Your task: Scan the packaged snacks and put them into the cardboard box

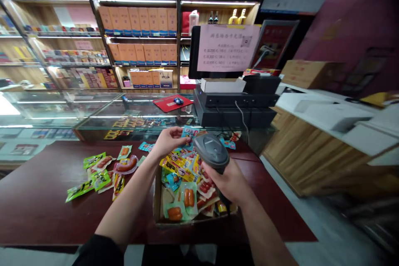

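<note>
My left hand (170, 140) pinches a small blue snack packet (189, 136) above the far side of a cardboard box (156, 203). Wrapped in my right hand (229, 178) is a dark grey handheld scanner (212, 150), its head close to the right of the packet. The box holds several snack packets: yellow ones (179, 166), clear packs of small sausages (188, 196) and a blue one (173, 181). Left of the box, a loose pile has green packets (79, 190) and a curved sausage pack (126, 165).
Beyond the dark red table (40, 183) stands a glass display counter (102, 112) with a red mat (171, 103) and mouse. A monitor (195, 50) bearing a pink sign sits over black cash-register units (237, 112). Cables hang there. A wooden counter (299, 153) is at right.
</note>
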`<state>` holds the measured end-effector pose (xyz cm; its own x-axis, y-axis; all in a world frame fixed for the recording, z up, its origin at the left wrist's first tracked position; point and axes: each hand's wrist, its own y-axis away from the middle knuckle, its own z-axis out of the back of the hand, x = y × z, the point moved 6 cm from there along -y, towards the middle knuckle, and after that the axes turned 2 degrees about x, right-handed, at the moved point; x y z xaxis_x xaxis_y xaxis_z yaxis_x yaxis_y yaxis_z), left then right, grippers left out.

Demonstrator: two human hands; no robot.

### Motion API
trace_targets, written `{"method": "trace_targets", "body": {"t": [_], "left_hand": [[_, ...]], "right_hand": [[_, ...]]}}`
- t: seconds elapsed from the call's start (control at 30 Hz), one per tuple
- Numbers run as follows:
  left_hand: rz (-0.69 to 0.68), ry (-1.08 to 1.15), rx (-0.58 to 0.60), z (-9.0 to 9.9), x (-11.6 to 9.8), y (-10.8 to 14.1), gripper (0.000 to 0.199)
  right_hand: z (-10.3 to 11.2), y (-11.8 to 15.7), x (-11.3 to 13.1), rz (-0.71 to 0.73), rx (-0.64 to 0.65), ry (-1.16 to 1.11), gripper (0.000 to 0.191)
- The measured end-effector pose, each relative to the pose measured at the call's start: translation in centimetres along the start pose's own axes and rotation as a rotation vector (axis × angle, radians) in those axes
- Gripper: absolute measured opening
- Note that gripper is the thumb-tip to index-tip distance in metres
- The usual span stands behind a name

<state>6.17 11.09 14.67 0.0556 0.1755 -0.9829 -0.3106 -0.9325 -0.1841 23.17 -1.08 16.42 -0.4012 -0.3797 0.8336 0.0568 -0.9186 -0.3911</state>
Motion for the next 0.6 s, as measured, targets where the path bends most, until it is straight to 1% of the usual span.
{"method": "trace_targets", "body": {"t": [0.03, 0.07, 0.13, 0.2, 0.23, 0.27, 0.3, 0.4, 0.53, 0.6], "left_hand": [[0.009, -0.011, 0.022, -0.2, -0.2, -0.3, 0.04], [0.013, -0.026, 0.044, -0.2, -0.5, -0.5, 0.04], [0.01, -0.059, 0.077, -0.3, -1.0, -1.0, 0.038], [-0.002, -0.08, 0.099, -0.2, -1.4, -1.5, 0.038], [-0.005, -0.08, 0.108, -0.2, -1.4, -1.8, 0.038], [-0.008, -0.075, 0.117, -0.3, -1.5, -2.1, 0.039], [-0.012, -0.065, 0.13, -0.5, -1.5, -2.4, 0.04], [-0.039, -0.025, 0.175, -1.5, -1.9, -3.4, 0.043], [-0.067, 0.025, 0.195, -2.9, -2.7, -4.5, 0.044], [-0.066, 0.033, 0.199, -3.3, -2.8, -4.7, 0.045]], "right_hand": [[1.2, -0.3, 0.3, -0.011, -0.002, 0.024, 0.03], [2.5, -0.6, 0.5, -0.053, 0.022, 0.064, 0.028], [5.6, -1.5, 1.4, -0.113, 0.035, 0.171, 0.029], [9.0, -2.6, 2.9, -0.126, -0.032, 0.23, 0.032], [10.4, -3.2, 3.9, -0.109, -0.06, 0.239, 0.033], [11.3, -3.9, 4.8, -0.09, -0.051, 0.265, 0.033], [11.9, -4.5, 5.8, -0.075, -0.04, 0.298, 0.031], [13.2, -6.3, 8.8, -0.001, -0.083, 0.479, 0.025], [14.6, -8.2, 12.6, 0.074, -0.165, 0.726, 0.027], [16.1, -8.7, 14.3, 0.084, -0.237, 0.893, 0.025]]}}
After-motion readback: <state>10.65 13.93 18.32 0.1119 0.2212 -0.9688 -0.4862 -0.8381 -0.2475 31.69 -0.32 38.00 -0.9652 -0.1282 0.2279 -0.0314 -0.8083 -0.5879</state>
